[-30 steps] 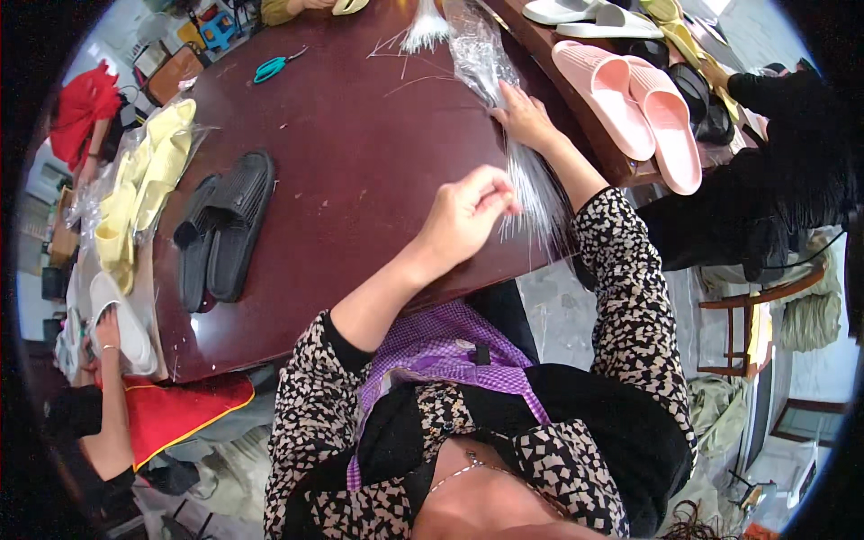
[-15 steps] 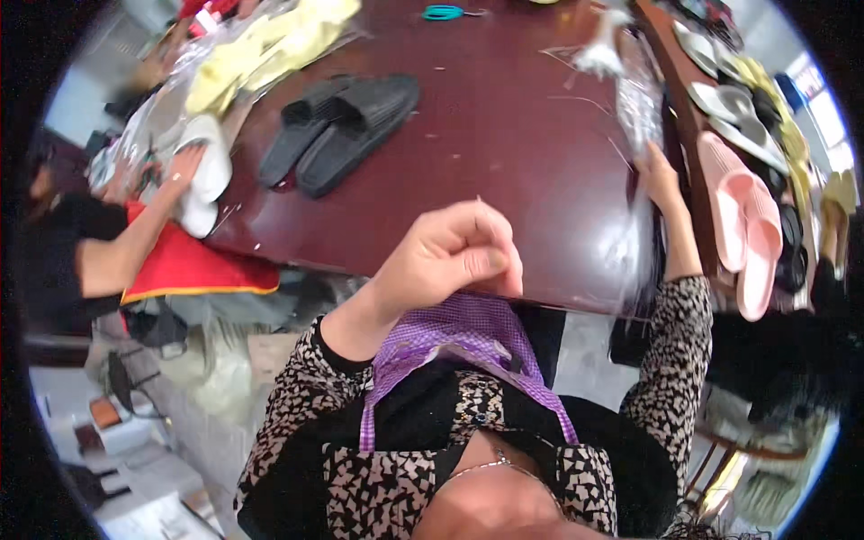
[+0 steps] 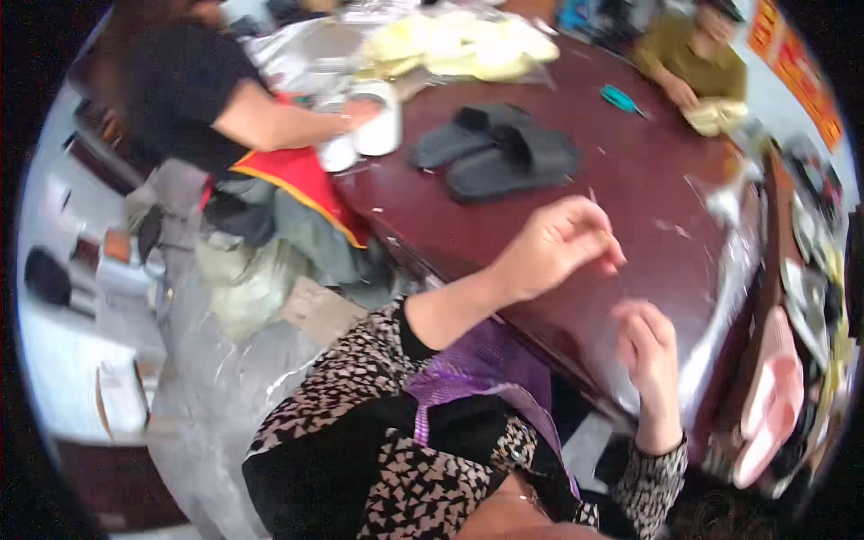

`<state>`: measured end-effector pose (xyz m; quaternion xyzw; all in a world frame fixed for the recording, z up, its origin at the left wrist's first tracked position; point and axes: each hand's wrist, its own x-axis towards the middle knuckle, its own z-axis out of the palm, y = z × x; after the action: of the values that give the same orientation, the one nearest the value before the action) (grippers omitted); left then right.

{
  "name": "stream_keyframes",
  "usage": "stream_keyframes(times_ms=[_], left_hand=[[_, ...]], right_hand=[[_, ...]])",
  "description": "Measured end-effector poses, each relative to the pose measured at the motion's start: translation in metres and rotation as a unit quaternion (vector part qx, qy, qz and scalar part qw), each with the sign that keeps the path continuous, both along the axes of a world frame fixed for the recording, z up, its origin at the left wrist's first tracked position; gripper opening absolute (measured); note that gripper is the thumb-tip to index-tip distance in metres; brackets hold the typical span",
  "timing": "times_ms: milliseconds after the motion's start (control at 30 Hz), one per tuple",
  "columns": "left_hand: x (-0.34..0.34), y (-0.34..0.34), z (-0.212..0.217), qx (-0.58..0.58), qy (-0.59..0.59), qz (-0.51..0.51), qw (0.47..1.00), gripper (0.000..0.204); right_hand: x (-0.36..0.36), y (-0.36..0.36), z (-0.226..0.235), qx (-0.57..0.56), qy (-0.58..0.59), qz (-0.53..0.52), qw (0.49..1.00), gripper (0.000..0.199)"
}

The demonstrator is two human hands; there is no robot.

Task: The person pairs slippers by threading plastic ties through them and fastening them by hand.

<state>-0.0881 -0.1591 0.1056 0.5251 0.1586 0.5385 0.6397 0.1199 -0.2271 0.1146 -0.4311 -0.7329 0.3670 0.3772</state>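
Observation:
My left hand (image 3: 565, 245) is over the near edge of the dark red table (image 3: 652, 247), thumb and fingers pinched together. What it holds, if anything, is too small to make out. To its right and nearer to me is my right hand (image 3: 648, 346), blurred, its fingers bent into a pinch with nothing nameable showing in them. A small gap separates the two hands. Just beyond my left hand lies a pair of dark grey slippers (image 3: 517, 162), touching neither hand.
At left a co-worker's hand (image 3: 363, 112) rests on white slippers (image 3: 378, 135). Yellow items (image 3: 459, 45) lie in clear plastic. Teal snips (image 3: 621, 99) lie near another person (image 3: 697, 67) across the table. Pink slippers (image 3: 772, 396) are at right beside crumpled clear plastic (image 3: 720, 333).
My right hand has come away from the clear plastic at the right edge, in toward my left hand. The view has swung, so the table and slippers appear turned and shifted right.

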Motion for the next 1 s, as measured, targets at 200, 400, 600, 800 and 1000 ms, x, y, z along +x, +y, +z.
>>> stream_keyframes(times_ms=[200, 400, 600, 800, 1000], left_hand=[[-0.058, 0.059, -0.03, 0.22, 0.301, 0.355, 0.857, 0.022], [-0.143, 0.153, -0.067, 0.082, 0.652, 0.464, 0.594, 0.048], [-0.112, 0.186, -0.091, 0.046, 0.711, 0.399, 0.578, 0.041], [-0.039, 0.174, -0.093, 0.126, 0.686, 0.357, 0.622, 0.038], [0.033, 0.147, -0.087, 0.162, 0.659, 0.26, 0.686, 0.041]], right_hand=[[0.036, -0.011, -0.027, -0.251, 0.419, -0.036, 0.872, 0.016], [0.061, -0.004, -0.044, -0.234, 0.459, -0.031, 0.856, 0.018], [0.061, -0.007, -0.055, -0.25, 0.427, -0.029, 0.869, 0.02], [0.066, -0.006, -0.058, -0.252, 0.416, -0.019, 0.874, 0.02], [0.067, -0.005, -0.06, -0.254, 0.415, -0.031, 0.873, 0.02]])
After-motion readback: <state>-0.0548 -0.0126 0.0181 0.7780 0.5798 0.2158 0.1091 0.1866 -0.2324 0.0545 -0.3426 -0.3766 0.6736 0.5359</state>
